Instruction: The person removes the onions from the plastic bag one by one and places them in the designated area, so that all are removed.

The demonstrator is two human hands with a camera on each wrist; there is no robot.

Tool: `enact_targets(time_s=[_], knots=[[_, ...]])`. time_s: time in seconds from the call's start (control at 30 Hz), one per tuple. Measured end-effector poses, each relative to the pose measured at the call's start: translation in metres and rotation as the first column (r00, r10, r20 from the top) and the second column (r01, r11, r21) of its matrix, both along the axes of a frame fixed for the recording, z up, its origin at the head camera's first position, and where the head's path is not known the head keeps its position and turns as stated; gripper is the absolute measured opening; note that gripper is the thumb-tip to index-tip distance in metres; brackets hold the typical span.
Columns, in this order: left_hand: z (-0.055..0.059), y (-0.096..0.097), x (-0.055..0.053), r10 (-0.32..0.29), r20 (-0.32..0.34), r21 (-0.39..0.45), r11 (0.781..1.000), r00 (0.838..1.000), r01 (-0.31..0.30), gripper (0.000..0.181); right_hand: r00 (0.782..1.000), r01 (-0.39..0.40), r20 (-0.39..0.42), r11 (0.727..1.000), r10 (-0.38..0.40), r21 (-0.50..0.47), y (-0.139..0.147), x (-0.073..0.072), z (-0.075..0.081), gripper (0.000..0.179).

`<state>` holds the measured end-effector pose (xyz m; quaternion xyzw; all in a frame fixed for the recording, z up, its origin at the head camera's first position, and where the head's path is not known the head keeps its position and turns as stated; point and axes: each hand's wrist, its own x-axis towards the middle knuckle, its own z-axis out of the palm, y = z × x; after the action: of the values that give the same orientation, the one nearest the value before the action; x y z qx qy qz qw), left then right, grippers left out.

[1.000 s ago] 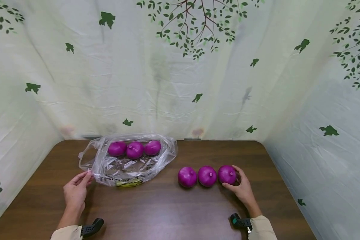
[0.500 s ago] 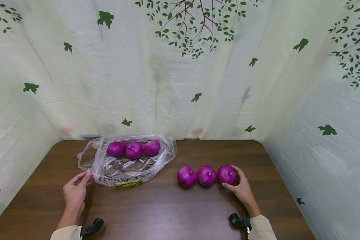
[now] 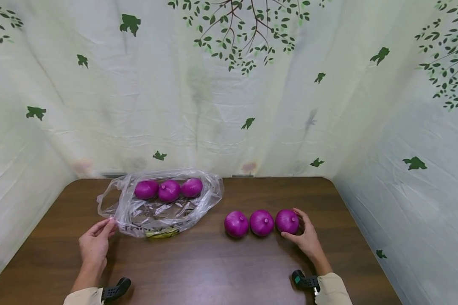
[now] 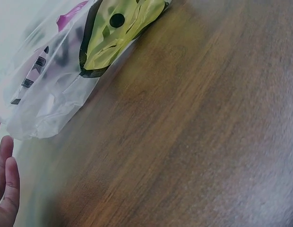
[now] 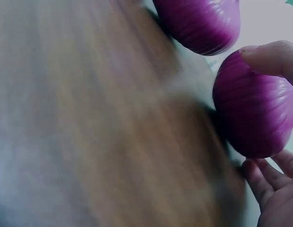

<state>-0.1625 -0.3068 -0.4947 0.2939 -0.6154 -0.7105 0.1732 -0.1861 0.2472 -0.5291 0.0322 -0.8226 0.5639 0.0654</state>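
My left hand (image 3: pixel 94 245) pinches the near-left edge of a clear plastic bag (image 3: pixel 137 226), which lies on its side with a yellow and black print (image 4: pixel 120 33) along its near edge. Three purple onions (image 3: pixel 169 191) sit in a row inside the bag. To the right, three more purple onions stand in a row on the table: a left one (image 3: pixel 236 224), a middle one (image 3: pixel 261 223) and a right one (image 3: pixel 287 221). My right hand (image 3: pixel 308 237) grips the rightmost onion (image 5: pixel 255 106), thumb on the near side and fingers around its far side.
The brown wooden table (image 3: pixel 198 271) has rounded far corners. A pale curtain (image 3: pixel 221 106) printed with leaves and branches hangs behind it and along both sides. Each wrist wears a black camera mount, one of them by the right sleeve (image 3: pixel 305 280).
The head view has shifted slightly, so everything sits a little further left in it. Both hands, the bag and the onions otherwise keep their places.
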Motion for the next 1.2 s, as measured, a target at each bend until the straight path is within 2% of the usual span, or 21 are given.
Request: enact_targets(time_s=[0.17, 0.43, 0.73, 0.87, 1.0, 1.2], knots=[[-0.001, -0.001, -0.001, 0.01, -0.026, 0.008, 1.0, 1.0, -0.01, 0.01, 1.0, 0.005, 0.002, 1.0, -0.005, 0.026, 0.004, 0.0, 0.008, 0.086], [-0.001, 0.0, -0.001, 0.004, -0.012, 0.013, 1.0, 1.0, -0.004, 0.006, 0.997, 0.075, 0.015, 0.995, -0.076, 0.062, 0.005, 0.003, 0.035, 0.082], [-0.002, 0.0, 0.001, 0.0, 0.005, 0.011, 1.0, 1.0, 0.0, 0.005, 0.986, 0.145, -0.101, 0.984, -0.135, 0.101, -0.014, -0.001, 0.062, 0.068], [-0.002, 0.0, 0.0, 0.004, -0.007, 0.004, 1.0, 1.0, -0.004, 0.005, 0.983, 0.121, -0.146, 0.988, -0.107, 0.092, -0.027, -0.004, 0.074, 0.068], [-0.001, 0.0, -0.002, 0.008, -0.019, 0.019, 1.0, 1.0, -0.007, 0.004, 0.988, 0.072, -0.143, 0.994, -0.06, 0.077, -0.041, -0.009, 0.082, 0.067], [-0.001, -0.002, -0.001, -0.007, 0.014, 0.003, 1.0, 1.0, 0.006, 0.004, 0.985, -0.008, -0.171, 0.997, 0.021, 0.075, -0.068, -0.018, 0.089, 0.064]])
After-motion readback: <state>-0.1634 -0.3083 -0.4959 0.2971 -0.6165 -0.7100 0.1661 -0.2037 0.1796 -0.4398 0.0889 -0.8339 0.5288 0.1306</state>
